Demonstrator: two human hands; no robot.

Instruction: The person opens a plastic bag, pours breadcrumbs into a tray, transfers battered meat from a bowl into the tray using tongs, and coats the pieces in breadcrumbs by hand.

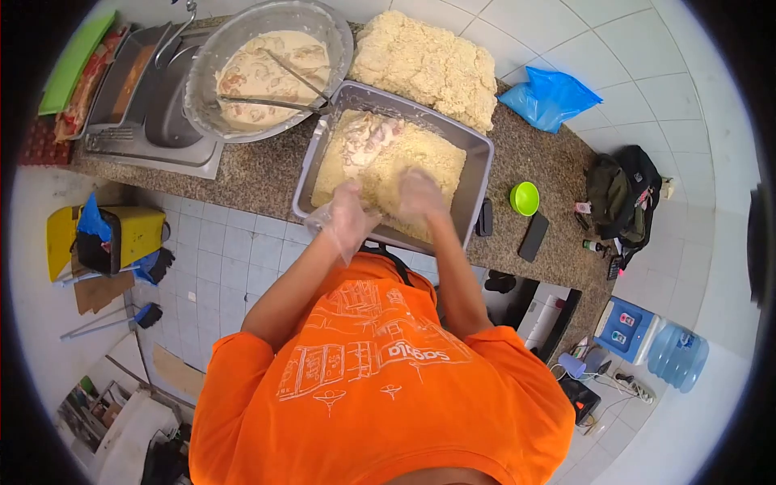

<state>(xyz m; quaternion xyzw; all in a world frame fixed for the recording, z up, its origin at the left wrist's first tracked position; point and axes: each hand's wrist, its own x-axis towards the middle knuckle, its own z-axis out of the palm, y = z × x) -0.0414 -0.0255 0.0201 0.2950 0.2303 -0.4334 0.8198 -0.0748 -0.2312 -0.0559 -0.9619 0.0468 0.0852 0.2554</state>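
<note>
A grey plastic bin (478,182) on the counter holds a bed of pale breading crumbs (444,158). Wet, batter-coated meat pieces (368,144), pinkish and white, lie on the crumbs toward the back left. My left hand (347,214), in a loose clear plastic glove, is over the bin's front left part with its fingers curled; whatever they hold is hidden. Over the middle of the crumbs is my right hand (422,194), also gloved; motion smears its fingers.
Behind the bin stand a big bowl of batter and meat (343,48) with tongs (279,103) across it, and a mound of breaded pieces (428,61). To the right are a blue bag (550,99), a green cup (524,198) and a phone (533,237). A sink (174,101) is left.
</note>
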